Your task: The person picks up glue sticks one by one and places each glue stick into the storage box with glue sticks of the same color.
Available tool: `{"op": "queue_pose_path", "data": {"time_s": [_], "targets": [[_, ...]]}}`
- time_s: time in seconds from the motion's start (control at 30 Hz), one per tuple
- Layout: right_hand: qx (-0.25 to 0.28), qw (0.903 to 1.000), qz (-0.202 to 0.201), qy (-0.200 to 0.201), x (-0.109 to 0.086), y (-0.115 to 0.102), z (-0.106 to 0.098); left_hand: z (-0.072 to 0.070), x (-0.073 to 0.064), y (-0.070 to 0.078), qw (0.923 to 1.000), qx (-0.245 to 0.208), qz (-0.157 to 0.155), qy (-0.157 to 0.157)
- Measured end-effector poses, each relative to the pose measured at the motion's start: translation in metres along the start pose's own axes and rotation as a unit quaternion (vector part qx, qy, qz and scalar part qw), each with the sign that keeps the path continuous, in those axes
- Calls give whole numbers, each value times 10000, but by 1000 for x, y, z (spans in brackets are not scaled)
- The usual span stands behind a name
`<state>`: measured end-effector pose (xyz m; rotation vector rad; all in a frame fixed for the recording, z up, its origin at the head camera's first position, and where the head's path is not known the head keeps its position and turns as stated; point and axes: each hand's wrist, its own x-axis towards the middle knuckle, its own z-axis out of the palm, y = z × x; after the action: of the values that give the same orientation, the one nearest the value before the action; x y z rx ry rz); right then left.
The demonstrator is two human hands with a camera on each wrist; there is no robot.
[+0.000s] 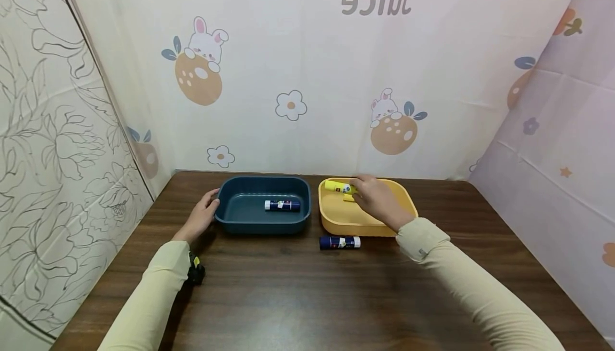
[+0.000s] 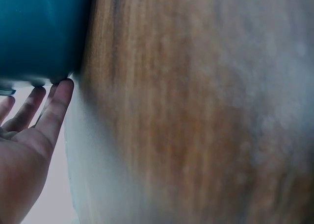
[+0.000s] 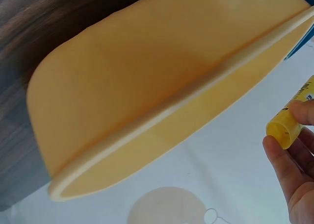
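Note:
In the head view my right hand (image 1: 375, 196) pinches a yellow glue stick (image 1: 338, 186) above the yellow tray (image 1: 408, 204). The right wrist view shows the thumb and fingers around the glue stick (image 3: 289, 117), its hollow end facing the camera. Below it, partly hidden by the hand, a second yellow piece (image 1: 348, 198) lies in that tray. My left hand (image 1: 200, 217) rests its fingertips on the left side of the dark teal tray (image 1: 261, 228), fingers fairly straight in the left wrist view. Inside the teal tray lies a navy glue stick (image 1: 282, 205) with a white end.
Another navy glue stick (image 1: 339, 242) lies on the brown wooden table (image 1: 288, 297), just in front of the yellow tray. The two trays stand side by side near the back edge, a narrow gap between them. Printed curtains (image 1: 298, 47) rise behind and at both sides.

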<state>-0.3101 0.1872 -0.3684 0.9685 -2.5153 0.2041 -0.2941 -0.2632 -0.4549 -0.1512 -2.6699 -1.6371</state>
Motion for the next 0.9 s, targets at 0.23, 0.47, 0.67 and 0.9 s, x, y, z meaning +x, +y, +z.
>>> {"op": "queue_pose_path", "data": {"time_s": [0.23, 0.47, 0.67, 0.9], "targets": [[-52, 10000, -31, 34, -2, 8, 6, -2, -13, 25, 9999, -93, -44, -103], [105, 9998, 143, -86, -6, 11, 18, -2, -1, 5, 9999, -68, -68, -55], [212, 9991, 286, -235, -8, 16, 33, -1, 2, -2, 10000, -14, -9, 25], [177, 9989, 358, -258, -10, 22, 47, -1, 1, 1, 9999, -138, -70, -62]]}}
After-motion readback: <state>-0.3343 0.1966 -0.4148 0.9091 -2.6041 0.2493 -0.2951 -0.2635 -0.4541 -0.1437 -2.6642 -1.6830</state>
